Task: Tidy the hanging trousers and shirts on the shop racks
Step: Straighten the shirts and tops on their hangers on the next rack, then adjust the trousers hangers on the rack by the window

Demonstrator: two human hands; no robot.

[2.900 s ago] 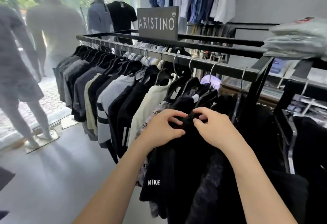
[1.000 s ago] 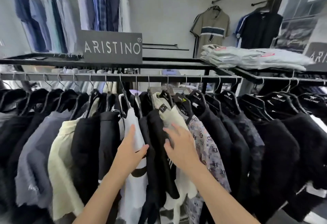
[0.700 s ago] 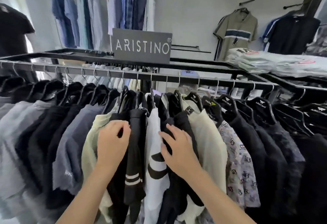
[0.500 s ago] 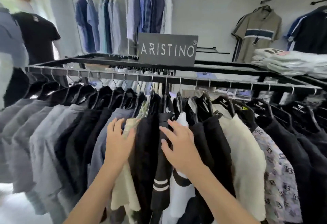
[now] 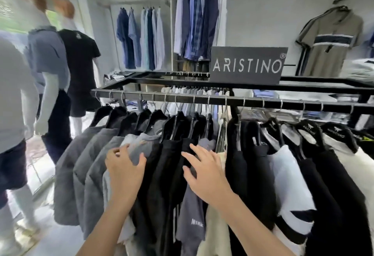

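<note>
My left hand [image 5: 123, 164] lies spread and holds nothing, resting on a grey shirt [image 5: 139, 146]. My right hand [image 5: 204, 168], fingers wide, presses the black shirts [image 5: 170, 160]; these hang at nine o'clock from it, long axis vertical under the rail [image 5: 263, 102].

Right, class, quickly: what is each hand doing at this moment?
Left hand: open, fingers spread on a grey shirt, gripping nothing.
Right hand: open, flat against the black shirts, gripping nothing.
</note>
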